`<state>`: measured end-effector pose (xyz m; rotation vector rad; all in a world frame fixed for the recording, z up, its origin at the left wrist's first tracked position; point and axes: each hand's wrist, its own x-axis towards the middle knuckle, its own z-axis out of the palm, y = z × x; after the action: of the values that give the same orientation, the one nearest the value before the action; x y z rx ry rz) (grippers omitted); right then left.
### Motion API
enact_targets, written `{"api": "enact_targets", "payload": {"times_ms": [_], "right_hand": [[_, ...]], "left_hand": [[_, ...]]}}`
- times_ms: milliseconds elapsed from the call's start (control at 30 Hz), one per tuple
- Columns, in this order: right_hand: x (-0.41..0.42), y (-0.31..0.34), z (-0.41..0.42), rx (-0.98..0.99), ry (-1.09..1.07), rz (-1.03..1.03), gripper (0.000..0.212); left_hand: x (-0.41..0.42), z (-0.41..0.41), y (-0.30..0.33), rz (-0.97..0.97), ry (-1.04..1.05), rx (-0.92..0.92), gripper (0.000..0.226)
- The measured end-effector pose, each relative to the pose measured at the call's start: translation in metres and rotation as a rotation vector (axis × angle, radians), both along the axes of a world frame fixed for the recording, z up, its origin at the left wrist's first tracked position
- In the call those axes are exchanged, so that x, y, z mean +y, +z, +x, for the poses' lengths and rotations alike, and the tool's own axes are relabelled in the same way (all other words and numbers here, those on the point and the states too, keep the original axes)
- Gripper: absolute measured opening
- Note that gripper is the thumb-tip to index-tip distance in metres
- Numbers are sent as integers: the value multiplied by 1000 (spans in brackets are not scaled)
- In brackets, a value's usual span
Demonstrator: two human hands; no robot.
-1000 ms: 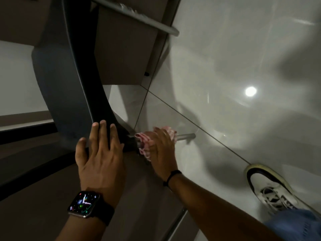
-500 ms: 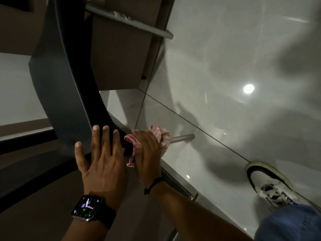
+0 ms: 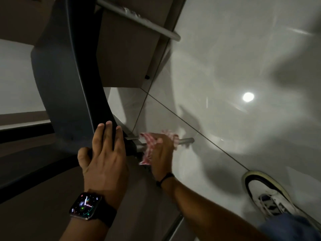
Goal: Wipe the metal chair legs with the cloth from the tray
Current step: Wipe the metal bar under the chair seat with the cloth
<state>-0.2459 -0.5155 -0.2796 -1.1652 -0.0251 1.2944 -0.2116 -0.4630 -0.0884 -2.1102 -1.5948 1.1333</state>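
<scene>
Cloth [image 3: 152, 142], red-and-white checked, sits bunched round the near metal chair leg [image 3: 186, 141], and the right hand [image 3: 162, 153] is closed over it, fingers wrapped so the fabric rings the tube; only the bare end of the leg shows beyond the fist, touching the floor. The left hand [image 3: 104, 152] lies flat and spread against the dark chair seat [image 3: 69, 84], pressing it rather than gripping anything, which I judge is there to steady the chair. To do this stroke well, the fist should stay snug enough that the cloth hugs the whole round of the tube, run right along from the seat bracket to the tip, and twist a little so the hidden side gets wiped too. A second leg [image 3: 139, 20] juts out higher up in the view, with pale smears on it, and probably wants the same treatment afterwards. Glossy pale floor tiles [image 3: 243, 58] lie beneath, crossed by thin dark grout lines and mirroring a ceiling lamp as a bright spot. The room is dim, with brown cabinet panels [image 3: 128, 63] behind the chair, and a white sneaker [image 3: 267, 195] stands planted at lower right, well apart from the leg. No tray shows in view.
</scene>
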Motion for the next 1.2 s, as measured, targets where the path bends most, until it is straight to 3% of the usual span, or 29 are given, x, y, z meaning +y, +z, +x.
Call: {"api": "enact_targets", "payload": {"times_ms": [100,200,300,367,433,500,533,633,700,767,900,967,1033,1133,1200], "right_hand": [[14,49,-15,-282,-5,145,42],[10,12,-26,-531,85,30,41],[-2,-66,-10,-465,363,-269,44],[-6,-105,15,-309,561,-366,39],[-2,-109,33,-187,595,-396,39],[1,-71,39,-293,674,-313,39],[0,-47,32,-470,694,-198,41],[8,25,-1,-618,400,88,30],[18,45,-11,-566,195,123,29],[17,26,-17,-593,168,46,26],[3,-68,20,-593,637,-247,17],[7,-103,55,-697,983,-261,41],[11,-114,74,-815,1187,-295,47],[10,-72,60,-821,1020,-230,41],[8,-17,26,-594,600,-144,27]], "left_hand": [[1,5,3,-28,4,8,75],[-1,1,-1,-21,-48,21,68],[-2,-6,-8,55,-99,-12,63],[-1,-10,-10,60,-103,-21,70],[-2,-11,-10,53,-103,-26,75],[-2,-7,-9,46,-84,-24,79],[-2,-5,-8,37,-71,-20,81],[-1,-2,-1,-7,-8,-2,87],[-1,0,0,-53,30,2,89],[-1,1,1,-81,26,-8,84],[0,-3,-2,-46,-29,-31,71],[0,-3,-2,-27,-27,-53,72],[0,3,-3,-31,-4,-49,73],[0,11,-1,-44,80,-3,79],[1,11,1,-71,80,17,78]]}}
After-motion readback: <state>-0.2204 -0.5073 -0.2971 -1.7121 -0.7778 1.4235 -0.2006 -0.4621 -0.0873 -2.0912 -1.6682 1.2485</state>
